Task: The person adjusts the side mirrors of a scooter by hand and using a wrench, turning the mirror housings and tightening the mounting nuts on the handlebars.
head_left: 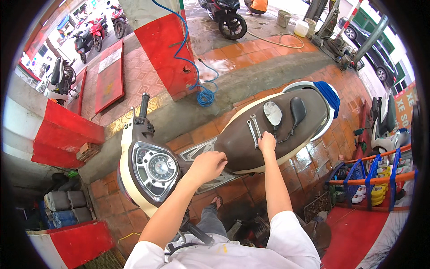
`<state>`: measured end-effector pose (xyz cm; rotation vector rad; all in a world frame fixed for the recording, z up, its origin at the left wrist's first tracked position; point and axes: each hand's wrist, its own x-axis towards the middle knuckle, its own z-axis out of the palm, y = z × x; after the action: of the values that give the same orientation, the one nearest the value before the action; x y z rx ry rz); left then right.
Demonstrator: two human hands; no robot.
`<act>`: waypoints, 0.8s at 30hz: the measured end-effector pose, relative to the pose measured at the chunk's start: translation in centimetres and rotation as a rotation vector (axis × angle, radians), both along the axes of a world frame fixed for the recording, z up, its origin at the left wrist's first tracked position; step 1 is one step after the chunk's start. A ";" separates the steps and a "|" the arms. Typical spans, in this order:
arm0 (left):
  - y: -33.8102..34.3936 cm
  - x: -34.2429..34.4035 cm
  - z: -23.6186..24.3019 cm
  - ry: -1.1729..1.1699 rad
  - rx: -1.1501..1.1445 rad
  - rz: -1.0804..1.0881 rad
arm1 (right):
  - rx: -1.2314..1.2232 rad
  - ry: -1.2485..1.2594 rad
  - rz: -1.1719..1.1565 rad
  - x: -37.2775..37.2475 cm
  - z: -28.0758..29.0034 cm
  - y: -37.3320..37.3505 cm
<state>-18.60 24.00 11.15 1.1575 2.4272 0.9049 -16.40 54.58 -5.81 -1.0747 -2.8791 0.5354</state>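
Presently, two slim, shiny metal wrenches [253, 134] are laid on the smooth brown seat [233, 145] beside rounded mirrors [272, 114]. Their lower ends are reached by the right hand [267, 142], whether pinched cannot be told; the left hand [209, 166] is held loosely curled.

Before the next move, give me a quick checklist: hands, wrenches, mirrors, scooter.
1. Right hand at the wrenches: ok.
2. Firm grip on the wrenches: cannot tell, contact partly hidden.
3. Left hand empty: cannot tell, palm out of sight.
4. Mirrors mounted: not ok, both lie on the seat.
5. Wrench heads apart from mirrors: ok.
6. Scooter steady: cannot tell, underside hidden.
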 end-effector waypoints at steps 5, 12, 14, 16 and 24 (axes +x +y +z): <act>0.0 -0.1 -0.4 -0.014 -0.007 -0.006 | -0.001 -0.194 0.132 -1.6 -2.3 1.9; -0.6 0.3 -0.8 -0.016 -0.034 0.006 | -0.047 0.048 0.117 -0.8 0.1 2.1; -0.1 0.3 -0.7 -0.033 -0.053 -0.005 | 0.017 0.273 0.182 1.1 -0.4 3.0; -0.3 0.3 -1.1 -0.034 -0.070 -0.034 | -0.391 0.352 0.074 2.9 1.7 1.4; 1.0 1.0 -0.2 -0.134 0.208 0.264 | -1.188 0.454 0.051 13.3 9.4 -8.1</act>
<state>-17.57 25.00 10.90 0.8188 2.4574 1.2960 -3.11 46.50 3.56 -0.7019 -2.0390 2.2588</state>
